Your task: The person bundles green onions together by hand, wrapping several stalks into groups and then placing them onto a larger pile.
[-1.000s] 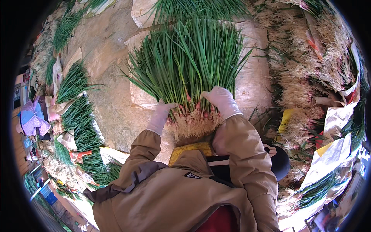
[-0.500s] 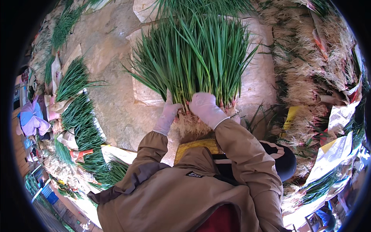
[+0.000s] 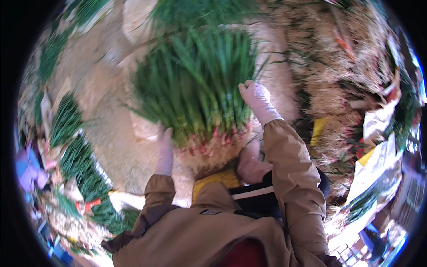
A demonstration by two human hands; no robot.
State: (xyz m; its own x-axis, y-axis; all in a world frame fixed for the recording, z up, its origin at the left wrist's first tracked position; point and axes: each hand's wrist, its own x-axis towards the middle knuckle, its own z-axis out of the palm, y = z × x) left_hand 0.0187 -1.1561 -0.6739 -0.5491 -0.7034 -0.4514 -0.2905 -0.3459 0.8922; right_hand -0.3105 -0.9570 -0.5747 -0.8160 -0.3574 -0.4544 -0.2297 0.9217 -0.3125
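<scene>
A wide bundle of green onions [image 3: 195, 84] lies before me, its long green leaves pointing away and its reddish bulbs and pale roots [image 3: 209, 153] toward me. My left hand [image 3: 164, 149], in a pale glove, is at the bundle's lower left edge with its fingers stretched up and blurred. At the right edge of the leaves is my right hand [image 3: 256, 99], also gloved, its fingers curled in. Whether leaves are caught in those fingers is hidden. Motion smears the bundle.
Beneath the bundle is a pale sheet [image 3: 273, 66]. Heaps of rooted onions [image 3: 329, 93] line the right side, with a yellow piece [image 3: 317, 131] beside them. Green bunches [image 3: 84, 162] lie at the left. Between my knees shows a yellow woven thing [image 3: 216, 184].
My right hand has left the bulbs and moved up to the right edge of the leaves. My left hand has drawn down and left. The whole view has shifted and the bundle is blurred.
</scene>
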